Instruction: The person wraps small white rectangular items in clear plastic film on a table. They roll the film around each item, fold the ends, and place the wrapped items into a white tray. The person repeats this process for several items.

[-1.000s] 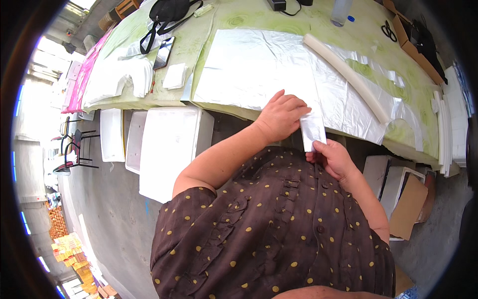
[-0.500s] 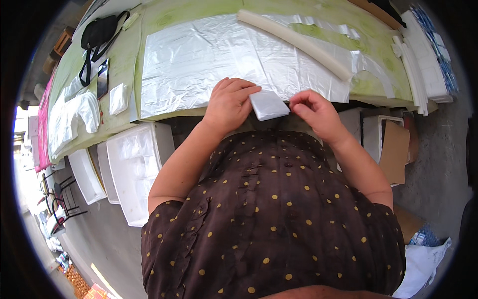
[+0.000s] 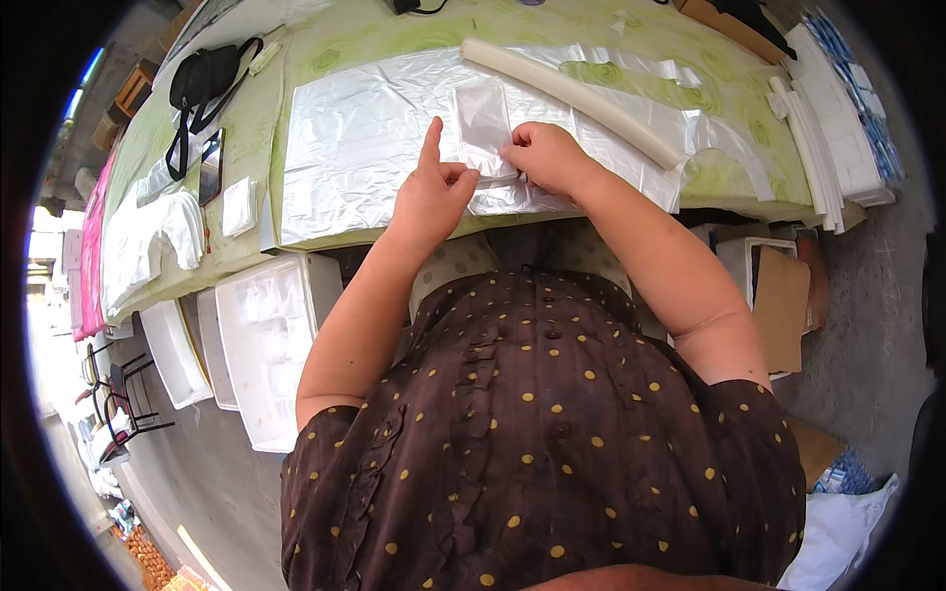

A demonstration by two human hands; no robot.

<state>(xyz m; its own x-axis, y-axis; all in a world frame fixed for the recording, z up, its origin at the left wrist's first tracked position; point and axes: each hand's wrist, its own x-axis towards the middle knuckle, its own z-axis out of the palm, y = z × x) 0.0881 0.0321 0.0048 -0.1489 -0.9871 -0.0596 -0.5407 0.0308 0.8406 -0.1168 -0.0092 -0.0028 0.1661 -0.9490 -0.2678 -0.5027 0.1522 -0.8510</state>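
A translucent plastic bag [image 3: 483,110] extends away from me over the silvery sheet [image 3: 355,148] on the table. At its near left corner, my left hand [image 3: 431,192] is closed in a pinch, its index finger sticking straight up. My right hand [image 3: 550,158] pinches the bag's right edge near the same end, fingers curled together. Between my hands the near end of the bag looks creased. The fingertips partly hide where each hand grips it.
A long pale roll [image 3: 572,103] lies slantwise beyond my right hand. Leftward on the green-patterned tablecloth [image 3: 325,64] are a black bag [image 3: 205,77], a phone [image 3: 211,165] and a folded white packet [image 3: 238,207]. White foam boxes [image 3: 264,345] stand below the table's front edge.
The small folded packet by the table edge now appears as a longer bag stretched out over the sheet. Both hands moved forward, and my right hand went left to the bag.
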